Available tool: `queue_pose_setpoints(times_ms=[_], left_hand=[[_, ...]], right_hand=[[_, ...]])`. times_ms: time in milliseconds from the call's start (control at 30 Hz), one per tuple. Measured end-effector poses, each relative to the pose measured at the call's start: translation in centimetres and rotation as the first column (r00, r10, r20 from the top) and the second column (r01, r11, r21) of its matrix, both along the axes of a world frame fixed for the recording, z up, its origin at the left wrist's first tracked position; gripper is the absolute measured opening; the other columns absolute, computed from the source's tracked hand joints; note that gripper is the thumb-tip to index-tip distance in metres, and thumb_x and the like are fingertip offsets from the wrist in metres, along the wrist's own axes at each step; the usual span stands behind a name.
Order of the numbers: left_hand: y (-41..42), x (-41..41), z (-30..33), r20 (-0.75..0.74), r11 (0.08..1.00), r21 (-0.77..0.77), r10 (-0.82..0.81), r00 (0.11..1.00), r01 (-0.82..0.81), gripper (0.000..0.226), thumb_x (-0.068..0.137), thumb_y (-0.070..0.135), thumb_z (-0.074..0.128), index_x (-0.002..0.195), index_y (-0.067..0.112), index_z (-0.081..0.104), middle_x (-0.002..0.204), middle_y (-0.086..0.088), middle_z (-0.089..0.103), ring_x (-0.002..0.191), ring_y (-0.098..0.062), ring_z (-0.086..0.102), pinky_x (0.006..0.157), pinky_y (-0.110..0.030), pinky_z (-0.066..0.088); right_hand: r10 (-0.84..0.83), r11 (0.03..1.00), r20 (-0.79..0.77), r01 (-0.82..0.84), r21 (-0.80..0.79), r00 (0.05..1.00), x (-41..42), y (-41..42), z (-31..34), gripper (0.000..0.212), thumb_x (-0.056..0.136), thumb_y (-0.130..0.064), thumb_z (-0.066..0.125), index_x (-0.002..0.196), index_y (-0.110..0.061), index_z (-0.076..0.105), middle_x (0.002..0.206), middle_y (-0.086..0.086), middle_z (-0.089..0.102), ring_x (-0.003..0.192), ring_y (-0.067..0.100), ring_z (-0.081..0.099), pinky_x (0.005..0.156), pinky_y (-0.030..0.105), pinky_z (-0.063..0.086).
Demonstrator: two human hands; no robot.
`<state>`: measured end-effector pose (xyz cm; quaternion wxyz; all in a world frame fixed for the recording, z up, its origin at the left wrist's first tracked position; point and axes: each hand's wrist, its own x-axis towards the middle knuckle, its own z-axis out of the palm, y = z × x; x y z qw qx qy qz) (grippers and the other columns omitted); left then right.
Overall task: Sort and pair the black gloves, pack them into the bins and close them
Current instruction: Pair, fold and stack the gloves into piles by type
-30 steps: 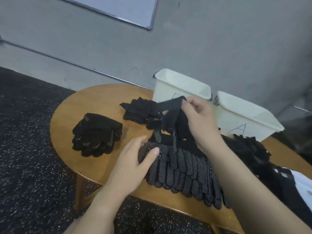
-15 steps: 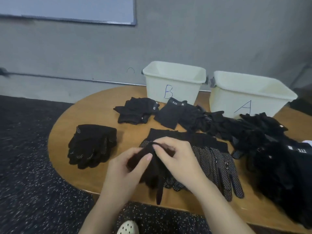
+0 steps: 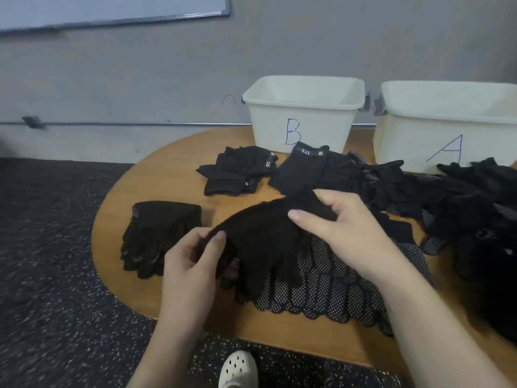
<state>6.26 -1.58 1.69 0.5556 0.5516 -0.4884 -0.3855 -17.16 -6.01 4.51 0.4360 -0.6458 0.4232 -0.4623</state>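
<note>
A black knit glove (image 3: 263, 242) is stretched between both hands above the table. My left hand (image 3: 193, 261) pinches its lower left end; my right hand (image 3: 330, 219) grips its upper right end. Under it lies a row of dotted black gloves (image 3: 330, 292). A paired dotted stack (image 3: 156, 233) sits at the left, a folded stack (image 3: 237, 170) behind it, and another labelled glove (image 3: 305, 169) by bin B (image 3: 302, 119). Bin A (image 3: 447, 127) stands open at the right. A loose heap of black gloves (image 3: 461, 197) covers the table's right side.
The round wooden table (image 3: 173, 175) stands against a grey wall. A whiteboard (image 3: 112, 8) hangs at the top left. Dark speckled floor lies to the left, and a white clog (image 3: 237, 371) shows below the table's front edge.
The view has swung level and closer. The glove bunched between my hands half a second ago is now spread out, my hands pulled apart along it.
</note>
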Motion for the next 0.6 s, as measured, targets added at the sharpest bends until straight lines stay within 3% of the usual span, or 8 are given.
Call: queue_pose_setpoints(times_ms=[100, 200, 267, 333, 433, 500, 600], left_hand=[[0.5, -0.2, 0.1, -0.069, 0.999, 0.014, -0.035, 0.997, 0.036, 0.024, 0.104, 0.020, 0.059, 0.085, 0.014, 0.073, 0.075, -0.014, 0.073, 0.063, -0.026, 0.070, 0.055, -0.026, 0.055], [1.0, -0.4, 0.0, -0.102, 0.996, 0.010, -0.092, 0.991, 0.093, 0.027, 0.103, 0.026, 0.058, 0.085, 0.013, 0.074, 0.077, -0.013, 0.073, 0.067, -0.025, 0.070, 0.057, -0.032, 0.057], [1.2, -0.4, 0.1, -0.094, 0.993, -0.008, -0.120, 0.988, 0.119, 0.029, 0.100, 0.034, 0.062, 0.087, 0.011, 0.074, 0.082, -0.008, 0.073, 0.073, -0.018, 0.070, 0.060, -0.024, 0.055], [1.2, -0.4, 0.1, -0.085, 0.989, -0.015, -0.151, 0.985, 0.150, 0.027, 0.097, 0.039, 0.067, 0.093, 0.014, 0.077, 0.092, -0.001, 0.076, 0.085, -0.012, 0.072, 0.067, -0.018, 0.054], [1.1, -0.7, 0.1, -0.093, 0.971, -0.005, -0.239, 0.967, 0.240, 0.025, 0.091, 0.035, 0.070, 0.110, 0.022, 0.079, 0.110, 0.000, 0.078, 0.105, -0.014, 0.073, 0.083, -0.020, 0.057], [0.9, -1.2, 0.1, -0.128, 0.969, -0.006, -0.248, 0.960, 0.249, 0.030, 0.088, 0.031, 0.072, 0.116, 0.020, 0.078, 0.113, -0.001, 0.078, 0.107, -0.016, 0.073, 0.084, -0.023, 0.058], [0.8, -1.5, 0.1, -0.163, 0.983, -0.031, -0.182, 0.970, 0.180, 0.026, 0.088, 0.031, 0.071, 0.110, 0.019, 0.079, 0.109, -0.004, 0.079, 0.104, -0.019, 0.075, 0.083, -0.028, 0.060]], right_hand=[[-0.061, 0.997, 0.206, 0.052, 0.051, 0.977, 0.7, -0.6, -0.1, 0.012, 0.093, -0.018, 0.074, 0.104, -0.018, 0.079, 0.106, 0.018, 0.076, 0.103, 0.037, 0.073, 0.093, 0.050, 0.060], [-0.065, 0.997, 0.302, 0.048, 0.065, 0.951, 1.6, -0.6, 0.0, 0.010, 0.093, -0.012, 0.073, 0.102, -0.015, 0.079, 0.101, 0.009, 0.079, 0.098, 0.026, 0.076, 0.082, 0.035, 0.063], [-0.042, 0.998, 0.317, 0.023, 0.064, 0.948, 2.0, -0.4, 0.0, 0.011, 0.094, -0.009, 0.072, 0.101, -0.014, 0.079, 0.099, 0.007, 0.080, 0.096, 0.022, 0.077, 0.077, 0.027, 0.061], [-0.025, 0.998, 0.309, 0.005, 0.064, 0.951, 2.4, -0.2, 0.2, 0.011, 0.094, -0.008, 0.072, 0.101, -0.014, 0.079, 0.099, 0.006, 0.080, 0.095, 0.022, 0.077, 0.077, 0.028, 0.061], [0.006, 0.999, 0.252, -0.017, 0.042, 0.968, 2.9, 0.1, 0.4, 0.008, 0.094, -0.009, 0.072, 0.100, -0.011, 0.078, 0.098, 0.006, 0.080, 0.094, 0.023, 0.077, 0.081, 0.035, 0.064], [0.048, 0.998, 0.221, -0.054, 0.018, 0.974, 3.2, 0.4, 0.5, 0.009, 0.095, -0.010, 0.072, 0.102, -0.009, 0.077, 0.098, 0.006, 0.079, 0.095, 0.023, 0.077, 0.083, 0.038, 0.063], [0.066, 0.997, 0.234, -0.071, 0.014, 0.970, 3.3, 0.6, 0.7, 0.010, 0.096, -0.010, 0.071, 0.102, -0.006, 0.076, 0.097, 0.007, 0.080, 0.094, 0.022, 0.077, 0.078, 0.031, 0.062]])
